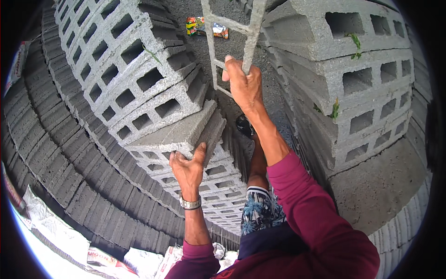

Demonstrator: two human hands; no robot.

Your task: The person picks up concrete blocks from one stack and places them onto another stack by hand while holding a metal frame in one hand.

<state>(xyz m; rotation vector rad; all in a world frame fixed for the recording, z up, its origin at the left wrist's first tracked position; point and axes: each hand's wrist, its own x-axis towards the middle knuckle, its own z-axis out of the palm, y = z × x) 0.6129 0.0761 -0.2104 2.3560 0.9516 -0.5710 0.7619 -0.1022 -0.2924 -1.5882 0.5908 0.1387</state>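
Note:
My left hand (187, 173) grips the near corner of a grey hollow concrete block (174, 130) lying on top of a stack. Its thumb presses the block's end, and its fingers are at the front face by a hole. My right hand (244, 86) is raised farther ahead and closed round the wall of another hollow concrete block (254, 35). That block is held up over the gap between stacks, and the ground shows through its openings. Part of it lies beyond the top edge of the picture.
Tall stacks of hollow blocks stand at the left (118, 65) and right (367, 83), with a narrow gravel passage between. A colourful wrapper (206, 28) lies on the gravel. Curved rows of blocks (55, 135) and white sacks (53, 223) are at the far left. My foot (244, 125) is in the passage.

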